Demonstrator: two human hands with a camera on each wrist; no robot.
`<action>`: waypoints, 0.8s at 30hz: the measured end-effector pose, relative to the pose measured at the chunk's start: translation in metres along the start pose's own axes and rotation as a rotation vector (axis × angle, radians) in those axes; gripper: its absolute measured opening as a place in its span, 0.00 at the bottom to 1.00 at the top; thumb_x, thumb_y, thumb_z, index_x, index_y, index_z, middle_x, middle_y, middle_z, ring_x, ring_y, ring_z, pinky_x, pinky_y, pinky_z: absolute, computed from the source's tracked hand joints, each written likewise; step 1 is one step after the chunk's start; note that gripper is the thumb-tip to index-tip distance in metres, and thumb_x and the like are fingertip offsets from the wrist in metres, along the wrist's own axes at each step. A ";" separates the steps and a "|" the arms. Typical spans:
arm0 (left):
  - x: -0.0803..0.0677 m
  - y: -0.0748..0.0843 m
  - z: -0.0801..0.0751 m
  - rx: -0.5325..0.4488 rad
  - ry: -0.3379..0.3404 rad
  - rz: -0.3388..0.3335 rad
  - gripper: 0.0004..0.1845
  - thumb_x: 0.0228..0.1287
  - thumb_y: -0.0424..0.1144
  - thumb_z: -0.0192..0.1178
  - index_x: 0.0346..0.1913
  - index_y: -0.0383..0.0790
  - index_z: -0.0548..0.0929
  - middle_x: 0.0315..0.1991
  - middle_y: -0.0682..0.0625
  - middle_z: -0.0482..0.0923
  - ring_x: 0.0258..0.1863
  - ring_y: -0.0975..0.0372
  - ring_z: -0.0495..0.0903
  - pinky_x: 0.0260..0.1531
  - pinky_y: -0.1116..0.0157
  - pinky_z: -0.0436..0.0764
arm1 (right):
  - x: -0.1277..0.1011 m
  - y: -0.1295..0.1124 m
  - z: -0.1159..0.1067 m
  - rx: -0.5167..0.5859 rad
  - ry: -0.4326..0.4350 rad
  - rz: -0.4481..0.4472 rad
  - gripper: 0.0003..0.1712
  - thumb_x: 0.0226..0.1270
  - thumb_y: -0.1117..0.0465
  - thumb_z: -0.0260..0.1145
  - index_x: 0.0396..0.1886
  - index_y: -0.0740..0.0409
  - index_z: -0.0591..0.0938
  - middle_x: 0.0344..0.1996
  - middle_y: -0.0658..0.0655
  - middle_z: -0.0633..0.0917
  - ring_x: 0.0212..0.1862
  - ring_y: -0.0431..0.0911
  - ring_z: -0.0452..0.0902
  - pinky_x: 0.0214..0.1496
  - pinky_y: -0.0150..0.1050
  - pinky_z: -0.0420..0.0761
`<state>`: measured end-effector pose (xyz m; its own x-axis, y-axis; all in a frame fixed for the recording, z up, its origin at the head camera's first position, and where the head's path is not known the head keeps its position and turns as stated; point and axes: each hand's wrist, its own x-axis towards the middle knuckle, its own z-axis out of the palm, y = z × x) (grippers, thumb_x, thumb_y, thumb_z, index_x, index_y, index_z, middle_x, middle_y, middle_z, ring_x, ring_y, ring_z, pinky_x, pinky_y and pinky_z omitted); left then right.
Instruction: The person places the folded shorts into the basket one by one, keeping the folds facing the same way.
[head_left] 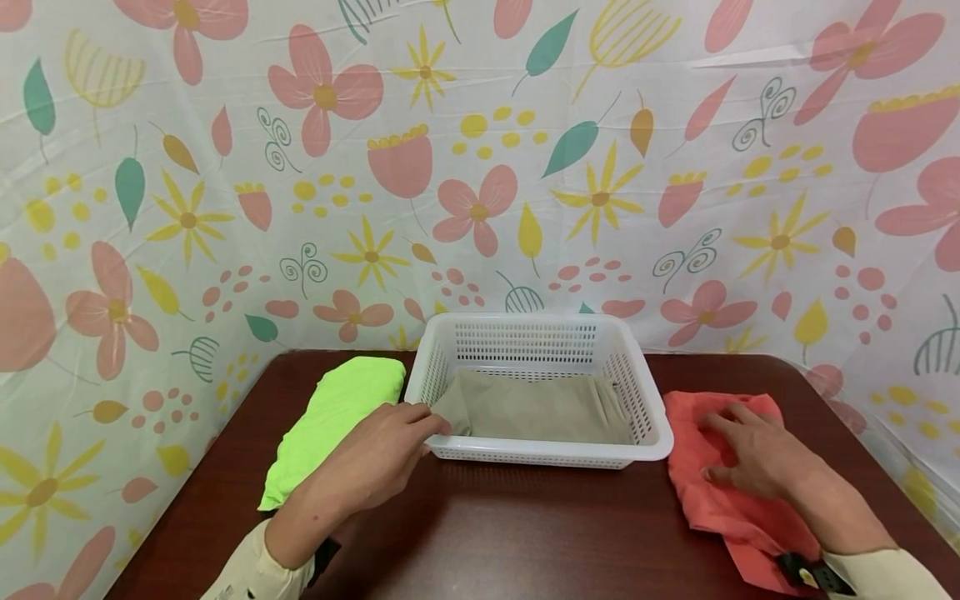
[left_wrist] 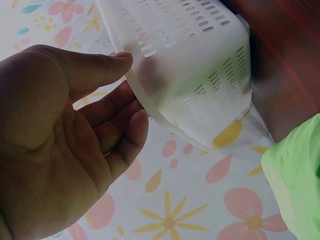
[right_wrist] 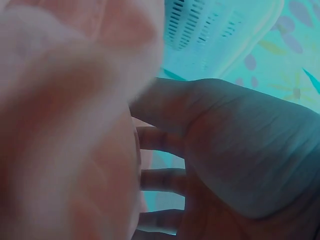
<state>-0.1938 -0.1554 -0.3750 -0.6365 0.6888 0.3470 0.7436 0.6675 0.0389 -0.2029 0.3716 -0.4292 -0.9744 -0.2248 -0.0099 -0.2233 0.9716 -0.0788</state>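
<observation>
A white plastic basket (head_left: 547, 452) stands at the back middle of the table, and a folded beige cloth (head_left: 540, 408) lies inside it. My left hand (head_left: 390, 446) holds the basket's near left corner; in the left wrist view the thumb (left_wrist: 102, 67) lies on the outer side of the rim (left_wrist: 137, 92), the other fingers across from it. On the right, a red folded cloth (head_left: 690, 492) lies under my right hand (head_left: 757, 458), whose spread fingers rest on it. Up close in the right wrist view, the red cloth (right_wrist: 75, 150) is blurred and hides the fingertips.
A bright green folded cloth (head_left: 330, 425) lies left of the basket, beside my left forearm. The dark brown wooden table (head_left: 525, 533) extends in front of the basket. Behind it hangs a flower-patterned sheet (head_left: 480, 250).
</observation>
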 end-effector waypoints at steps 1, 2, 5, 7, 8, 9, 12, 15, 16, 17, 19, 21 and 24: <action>0.000 0.000 0.000 -0.001 0.001 0.000 0.19 0.63 0.29 0.73 0.55 0.48 0.86 0.46 0.57 0.83 0.42 0.59 0.82 0.50 0.58 0.82 | 0.000 -0.001 -0.001 -0.003 -0.007 -0.001 0.46 0.50 0.45 0.85 0.64 0.65 0.81 0.63 0.80 0.72 0.58 0.81 0.71 0.53 0.73 0.78; 0.000 0.000 0.000 0.000 0.000 -0.002 0.19 0.63 0.29 0.73 0.55 0.48 0.86 0.46 0.56 0.83 0.42 0.59 0.82 0.50 0.58 0.82 | 0.000 -0.001 -0.002 -0.004 -0.017 -0.002 0.45 0.50 0.45 0.85 0.64 0.64 0.81 0.63 0.80 0.72 0.57 0.80 0.72 0.53 0.73 0.79; 0.000 0.001 0.000 0.001 0.000 -0.005 0.20 0.63 0.28 0.74 0.55 0.49 0.86 0.46 0.57 0.83 0.42 0.59 0.82 0.50 0.58 0.82 | 0.000 -0.003 -0.005 -0.001 -0.041 -0.004 0.45 0.51 0.43 0.85 0.63 0.63 0.82 0.62 0.79 0.74 0.57 0.78 0.73 0.53 0.73 0.79; 0.000 0.001 0.000 0.003 -0.004 -0.010 0.20 0.62 0.29 0.74 0.55 0.49 0.86 0.46 0.57 0.83 0.42 0.60 0.82 0.50 0.58 0.82 | 0.000 -0.004 -0.005 -0.004 -0.053 -0.009 0.44 0.51 0.43 0.84 0.63 0.63 0.82 0.61 0.79 0.74 0.56 0.77 0.74 0.52 0.72 0.80; 0.000 0.001 0.000 0.004 -0.008 -0.013 0.20 0.63 0.29 0.74 0.55 0.50 0.86 0.46 0.57 0.83 0.42 0.60 0.82 0.51 0.58 0.82 | -0.001 -0.004 -0.006 -0.007 -0.052 -0.014 0.43 0.52 0.43 0.84 0.63 0.63 0.82 0.60 0.79 0.74 0.56 0.76 0.75 0.52 0.71 0.80; 0.000 0.001 0.000 0.006 -0.012 -0.015 0.20 0.63 0.29 0.74 0.55 0.50 0.86 0.46 0.58 0.83 0.43 0.60 0.82 0.51 0.59 0.82 | -0.002 -0.004 -0.006 -0.011 -0.046 -0.022 0.42 0.53 0.44 0.84 0.62 0.63 0.83 0.59 0.78 0.75 0.55 0.75 0.76 0.52 0.71 0.80; 0.000 0.001 0.000 0.009 -0.021 -0.021 0.20 0.63 0.30 0.74 0.55 0.52 0.86 0.46 0.58 0.82 0.43 0.61 0.82 0.51 0.59 0.82 | -0.005 -0.004 -0.005 -0.028 -0.015 -0.055 0.34 0.59 0.49 0.82 0.59 0.63 0.84 0.57 0.76 0.77 0.52 0.71 0.79 0.51 0.69 0.81; 0.000 0.001 0.001 0.013 -0.018 -0.019 0.21 0.62 0.30 0.74 0.55 0.52 0.86 0.46 0.58 0.83 0.43 0.60 0.82 0.51 0.59 0.82 | -0.008 -0.004 -0.004 -0.031 0.025 -0.094 0.25 0.61 0.59 0.79 0.56 0.62 0.86 0.55 0.73 0.78 0.50 0.66 0.81 0.51 0.66 0.83; 0.000 0.001 0.001 0.016 -0.017 -0.018 0.21 0.62 0.30 0.75 0.55 0.52 0.86 0.46 0.58 0.83 0.43 0.60 0.82 0.51 0.59 0.82 | -0.009 -0.004 -0.003 -0.028 0.031 -0.103 0.24 0.60 0.62 0.79 0.56 0.62 0.86 0.55 0.73 0.78 0.50 0.65 0.81 0.51 0.66 0.83; 0.000 0.001 0.001 0.017 -0.015 -0.016 0.21 0.62 0.30 0.75 0.55 0.51 0.87 0.46 0.58 0.83 0.43 0.60 0.82 0.51 0.59 0.82 | -0.009 -0.003 -0.004 -0.023 0.029 -0.109 0.24 0.58 0.65 0.78 0.56 0.62 0.86 0.55 0.72 0.78 0.50 0.64 0.81 0.51 0.65 0.83; 0.000 0.001 0.002 0.020 -0.014 -0.015 0.21 0.61 0.29 0.75 0.55 0.51 0.87 0.46 0.58 0.83 0.43 0.60 0.82 0.51 0.59 0.82 | -0.009 -0.002 -0.005 -0.014 0.024 -0.115 0.26 0.55 0.68 0.78 0.56 0.62 0.86 0.56 0.71 0.78 0.50 0.63 0.81 0.51 0.64 0.84; 0.001 0.001 0.002 0.022 -0.016 -0.016 0.21 0.61 0.29 0.75 0.55 0.51 0.87 0.46 0.58 0.83 0.43 0.60 0.82 0.51 0.59 0.82 | -0.009 -0.001 -0.006 -0.005 0.007 -0.114 0.28 0.53 0.69 0.79 0.57 0.61 0.86 0.56 0.72 0.78 0.50 0.62 0.81 0.50 0.63 0.84; 0.001 0.001 0.002 0.024 -0.016 -0.016 0.21 0.62 0.30 0.75 0.55 0.51 0.87 0.45 0.58 0.83 0.43 0.60 0.82 0.51 0.59 0.82 | -0.010 -0.001 -0.007 0.004 -0.006 -0.120 0.28 0.53 0.68 0.80 0.56 0.60 0.87 0.55 0.70 0.79 0.50 0.62 0.81 0.50 0.62 0.85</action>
<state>-0.1940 -0.1535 -0.3767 -0.6515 0.6822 0.3319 0.7283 0.6849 0.0220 -0.1933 0.3732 -0.4221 -0.9404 -0.3400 -0.0064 -0.3383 0.9373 -0.0835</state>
